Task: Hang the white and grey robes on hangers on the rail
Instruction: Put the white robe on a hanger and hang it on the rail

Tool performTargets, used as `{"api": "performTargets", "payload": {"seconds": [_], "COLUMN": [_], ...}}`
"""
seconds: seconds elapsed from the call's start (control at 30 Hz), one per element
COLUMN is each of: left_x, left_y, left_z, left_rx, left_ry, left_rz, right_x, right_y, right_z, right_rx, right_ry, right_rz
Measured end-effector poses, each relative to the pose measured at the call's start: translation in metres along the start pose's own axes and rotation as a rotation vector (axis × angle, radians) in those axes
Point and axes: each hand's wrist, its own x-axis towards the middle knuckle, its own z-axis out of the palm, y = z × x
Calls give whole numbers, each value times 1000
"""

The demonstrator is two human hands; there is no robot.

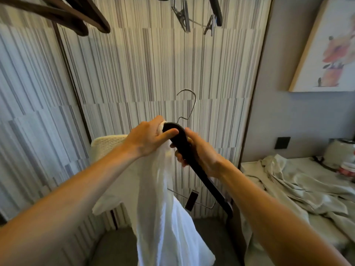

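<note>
In front of the striped wall [144, 73], the left hand [151, 139] grips the white robe [163, 198] bunched over the black hanger [192, 162], thumb pressed on its top. The right hand [199, 152] wraps the hanger's arm. The grey robe [299, 187] lies crumpled on the counter [247, 167], right of the hanger.

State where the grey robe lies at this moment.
The grey robe lies crumpled on the counter at the right of the head view, below the framed picture.

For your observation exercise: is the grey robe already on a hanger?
No, the grey robe lies crumpled on the surface at right, while both hands work the white robe onto the black hanger.
</note>
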Motion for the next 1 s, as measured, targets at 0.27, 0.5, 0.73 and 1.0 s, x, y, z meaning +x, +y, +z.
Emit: {"api": "performTargets", "payload": {"seconds": [0.27,0.5,0.73,1.0], "left_x": [-4,-20,-31,-39], "left_y": [-2,-17,-39,-59], "left_z": [-17,-43,-67,-74], "left_rx": [-10,-61,-75,-57], "left_ry": [96,192,304,301], "left_rz": [144,151,137,148], "right_x": [31,43,29,35], "right_y": [21,32,17,26], "right_z": [-9,12,-12,-41], "right_rx": [-448,-489,-835,-1073], "right_ry": [-331,-357,-178,-136], "right_rz": [333,318,108,117]}}
